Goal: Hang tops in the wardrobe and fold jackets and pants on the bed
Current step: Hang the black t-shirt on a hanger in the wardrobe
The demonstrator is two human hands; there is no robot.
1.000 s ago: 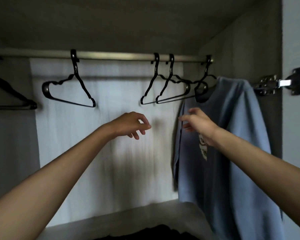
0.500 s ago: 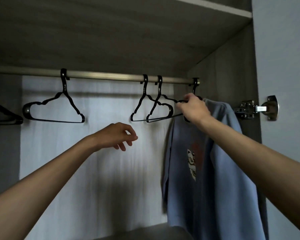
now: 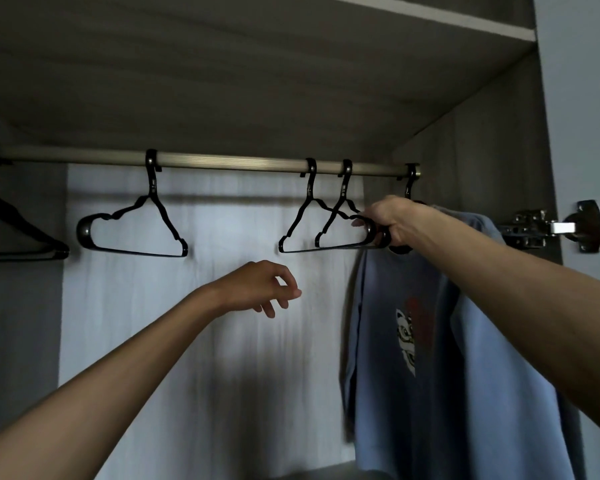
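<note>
A metal rail [image 3: 222,163] runs across the wardrobe. A blue top [image 3: 471,358] with a small printed picture hangs from a black hanger at the rail's right end. Two empty black hangers [image 3: 326,230] hang just left of it. My right hand [image 3: 387,220] grips their right ends, close to the blue top's shoulder. My left hand [image 3: 260,289] hovers lower in the middle, fingers loosely curled, holding nothing.
Another empty black hanger [image 3: 132,230] hangs left of centre, and one more [image 3: 18,233] at the far left edge. A door hinge [image 3: 551,228] sticks out on the right wall. The wardrobe's top shelf [image 3: 257,81] is close above the rail.
My right hand rose from in front of the blue top to the two hangers and closed on their ends. My left hand barely moved. The view tilted upward.
</note>
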